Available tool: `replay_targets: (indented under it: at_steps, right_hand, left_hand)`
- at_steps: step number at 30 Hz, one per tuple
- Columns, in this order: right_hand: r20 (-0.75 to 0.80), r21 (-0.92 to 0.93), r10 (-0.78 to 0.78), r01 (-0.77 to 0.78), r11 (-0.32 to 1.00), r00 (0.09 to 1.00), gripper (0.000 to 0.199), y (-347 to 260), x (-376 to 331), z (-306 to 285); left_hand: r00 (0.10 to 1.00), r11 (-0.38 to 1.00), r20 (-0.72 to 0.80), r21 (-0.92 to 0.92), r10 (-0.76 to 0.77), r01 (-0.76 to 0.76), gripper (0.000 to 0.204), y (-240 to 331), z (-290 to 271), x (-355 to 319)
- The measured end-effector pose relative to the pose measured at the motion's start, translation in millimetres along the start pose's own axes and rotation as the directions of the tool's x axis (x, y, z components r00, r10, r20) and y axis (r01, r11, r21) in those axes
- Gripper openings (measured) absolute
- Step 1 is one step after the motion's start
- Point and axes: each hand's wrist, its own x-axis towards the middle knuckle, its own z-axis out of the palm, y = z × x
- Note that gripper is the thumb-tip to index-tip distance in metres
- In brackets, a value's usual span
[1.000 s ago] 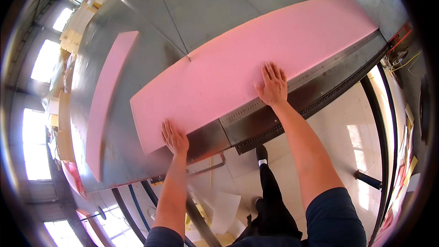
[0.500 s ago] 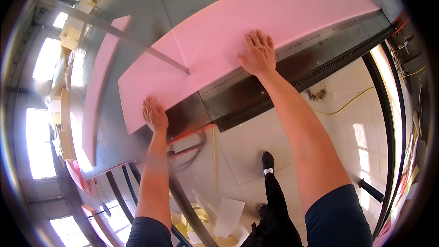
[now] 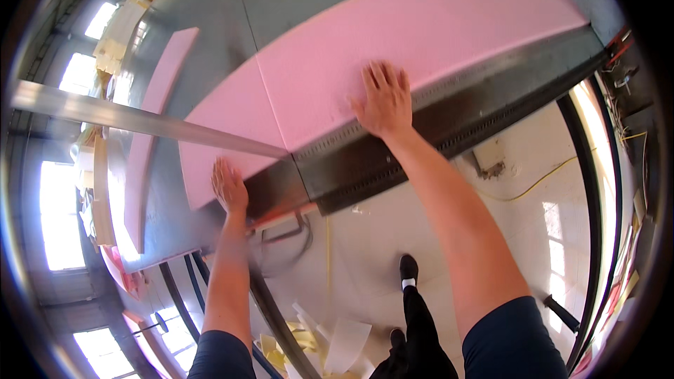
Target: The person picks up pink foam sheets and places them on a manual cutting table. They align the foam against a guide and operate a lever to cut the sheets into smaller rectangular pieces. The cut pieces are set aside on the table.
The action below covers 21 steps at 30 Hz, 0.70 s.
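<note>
A large pink foam slab (image 3: 435,21), curved along its far side and straight along its near side, lies on a grey metal table. My left hand (image 3: 229,186) rests on the slab's near left corner with its fingers stretched out. Farther right, my right hand (image 3: 385,100) lies flat over the near edge, fingers spread. Neither hand grips anything. Between them, a slanting metal bar (image 3: 140,118) reaches down to the near edge. A thin dark line runs across the slab from its curved side to the bar's lower end, dividing off the left part.
A narrow pink foam strip (image 3: 158,91) lies at the table's left. Along the near side runs a ruled metal strip (image 3: 330,142). A yellow cable (image 3: 519,198) crosses the floor at right. Foam offcuts (image 3: 302,340) lie below the table, and frame legs stand at left and right.
The bar's lower end has moved toward me, and the dark line now reaches the slab's near edge. Both hands stay on the slab. The whole view has shifted slightly.
</note>
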Motion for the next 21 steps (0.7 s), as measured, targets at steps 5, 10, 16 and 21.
replay_targets:
  at_steps: [5, 10, 16, 21]
  right_hand:
    - [0.054, -0.029, 0.021, -0.020, 0.999, 0.998, 0.071, 1.1, -13.7, -2.8]
    - [0.116, -0.072, 0.039, -0.031, 0.997, 0.993, 0.072, 1.7, -10.8, -8.6]
    - [0.177, -0.090, 0.040, -0.024, 0.996, 0.983, 0.070, -3.3, -10.5, -19.4]
    - [0.206, -0.136, 0.040, -0.012, 0.991, 0.978, 0.070, -2.7, -12.0, -19.9]
  left_hand:
    - [0.997, 0.999, 0.073, 0.026, -0.023, 0.021, 0.050, 17.5, -15.3, -11.9]
    - [0.991, 0.999, 0.121, 0.003, -0.054, 0.054, 0.052, 30.9, -29.0, -11.8]
    - [0.984, 0.997, 0.159, -0.006, -0.078, 0.080, 0.055, 35.4, -32.7, -14.4]
    - [0.980, 0.995, 0.184, -0.047, -0.080, 0.090, 0.057, 41.4, -40.2, -12.8]
